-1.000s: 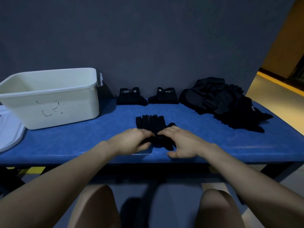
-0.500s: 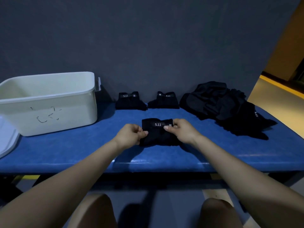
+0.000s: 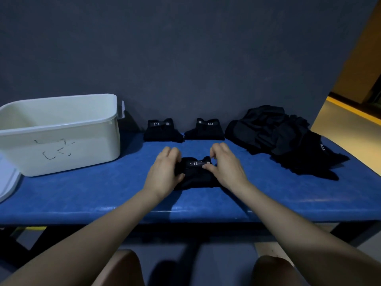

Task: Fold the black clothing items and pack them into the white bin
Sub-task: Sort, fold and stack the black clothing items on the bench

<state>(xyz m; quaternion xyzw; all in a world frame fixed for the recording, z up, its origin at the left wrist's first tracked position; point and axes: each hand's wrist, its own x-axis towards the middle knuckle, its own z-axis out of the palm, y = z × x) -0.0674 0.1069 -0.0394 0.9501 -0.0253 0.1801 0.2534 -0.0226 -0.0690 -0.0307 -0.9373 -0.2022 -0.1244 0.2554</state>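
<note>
Blue padded worktop (image 3: 82,195) against a dark grey wall. White rectangular plastic bin (image 3: 61,149) with a black scribble on its side sits at the worktop's left end, near the back edge; no clothing shows inside, though the floor of it is partly hidden. Loose heap of unfolded black clothing (image 3: 284,139) lies at the right end, running from the back edge toward the right front. Two folded black bundles with white "5.11" labels sit side by side along the back edge: left one (image 3: 161,131), right one (image 3: 206,130). Third black folded garment with a "5.11" label (image 3: 195,174) is at mid-worktop, toward the front edge, between both hands.

Left hand (image 3: 165,172) grips the garment's left side, fingers (image 3: 171,152) curled over its far edge. Right hand (image 3: 224,166) pinches near the label, thumb on top, fingers curled.

Step in hand, likely: finishing and squaring this fold. To do it well: press the sides in evenly, keep the label up to match the other two, flatten the top so layers don't spring open, and hold both ends when lifting. Soft fabric, so a one-sided lift may unroll it. Folding looks early on, with most of the heap left and packing apparently not begun.
</note>
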